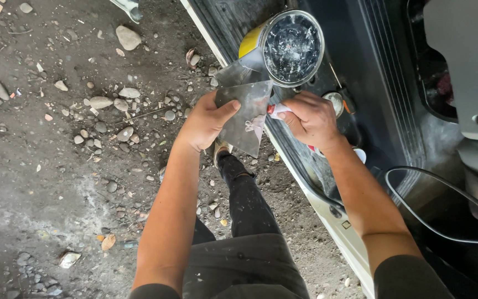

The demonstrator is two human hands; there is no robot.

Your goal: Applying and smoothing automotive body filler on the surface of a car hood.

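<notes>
left hand [206, 123] pinches metal spreader plate [245, 119] by its edge, plate tilted, lower corner pointing down-right. right hand [308, 119] closed around small tube [276, 109], lying sideways, nozzle pointing left at plate, below open can [292, 47].

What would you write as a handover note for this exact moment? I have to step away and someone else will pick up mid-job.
Left hand: grips a flat metal spreader plate by its left edge, holding it tilted in front of the body.
Right hand: closed around a small tube with a red and white end, its tip at the plate.
On the plate: a small pale smear of paste near the tube tip.
Nearby: an open yellow can with dark contents stands on the dark vehicle sill, just above the plate.
Done: some paste is on the plate. Left: it does not look mixed or spread yet.
</notes>
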